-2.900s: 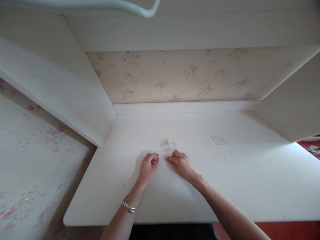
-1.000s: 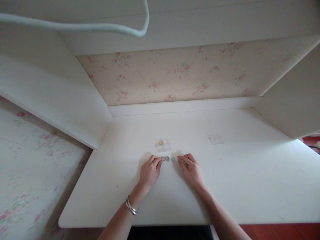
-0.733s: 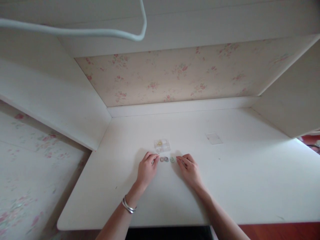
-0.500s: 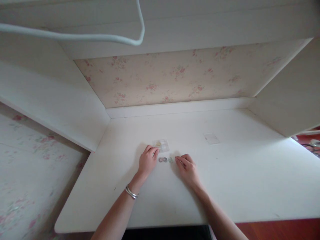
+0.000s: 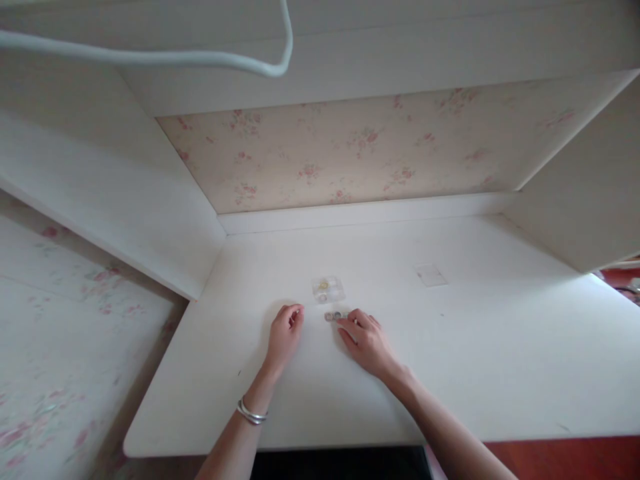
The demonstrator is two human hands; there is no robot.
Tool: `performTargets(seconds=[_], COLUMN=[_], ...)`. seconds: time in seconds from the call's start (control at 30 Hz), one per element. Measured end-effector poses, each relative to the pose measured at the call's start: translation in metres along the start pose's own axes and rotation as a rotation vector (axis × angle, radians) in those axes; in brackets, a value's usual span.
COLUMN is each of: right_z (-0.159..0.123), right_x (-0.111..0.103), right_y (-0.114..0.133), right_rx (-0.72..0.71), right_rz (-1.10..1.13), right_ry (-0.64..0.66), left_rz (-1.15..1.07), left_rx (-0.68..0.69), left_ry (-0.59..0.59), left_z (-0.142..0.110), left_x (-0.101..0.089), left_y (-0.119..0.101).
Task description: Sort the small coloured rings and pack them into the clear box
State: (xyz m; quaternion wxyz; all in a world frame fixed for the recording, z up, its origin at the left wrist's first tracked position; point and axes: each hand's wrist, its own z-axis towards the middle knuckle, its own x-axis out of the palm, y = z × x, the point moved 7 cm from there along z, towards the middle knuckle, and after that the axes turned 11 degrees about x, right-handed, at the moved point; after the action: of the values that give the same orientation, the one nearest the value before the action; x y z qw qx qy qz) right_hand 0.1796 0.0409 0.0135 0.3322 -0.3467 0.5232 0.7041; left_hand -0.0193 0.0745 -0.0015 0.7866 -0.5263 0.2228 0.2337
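Note:
A clear compartment box (image 5: 336, 288) lies on the white desk, with a yellowish ring (image 5: 324, 285) and a paler ring (image 5: 323, 299) in its left-hand compartments. In front of the box is a short row of small rings (image 5: 329, 317). My right hand (image 5: 369, 341) reaches over the right end of this row, its fingertips at the rings and its thumb apart from the index finger; it partly hides the last ring. To the left of the row, my left hand (image 5: 285, 333) rests with its fingers curled together, and nothing shows in them.
A clear flat lid (image 5: 431, 275) lies on the desk (image 5: 500, 360) to the right of the box. White side panels and a floral back wall (image 5: 370, 153) enclose the desk. A white cable or tube (image 5: 200, 59) hangs across the upper left.
My left hand has drawn back from the box toward me and left. A pale ring now shows in the box's near left compartment. My right hand has moved left onto the rings.

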Motion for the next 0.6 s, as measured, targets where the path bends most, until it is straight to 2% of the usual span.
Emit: performTargets(seconds=[0.1,0.3,0.6], right_z=[0.009,0.023,0.024], right_x=[0.004,0.014,0.018], right_y=[0.015,0.024,0.026], right_rx=[-0.038,-0.071,-0.064], right_rz=[-0.115,-0.212,-0.118], right_ry=[0.045,0.075,0.055], left_rz=[-0.035,-0.063,-0.071], left_rx=[-0.007,-0.018,-0.004], left_ry=[0.002,-0.018,-0.012], left_z=[-0.004,-0.003,-0.005], left_x=[0.000,-0.001,-0.004], left_y=[0.002,0.006,0.004])
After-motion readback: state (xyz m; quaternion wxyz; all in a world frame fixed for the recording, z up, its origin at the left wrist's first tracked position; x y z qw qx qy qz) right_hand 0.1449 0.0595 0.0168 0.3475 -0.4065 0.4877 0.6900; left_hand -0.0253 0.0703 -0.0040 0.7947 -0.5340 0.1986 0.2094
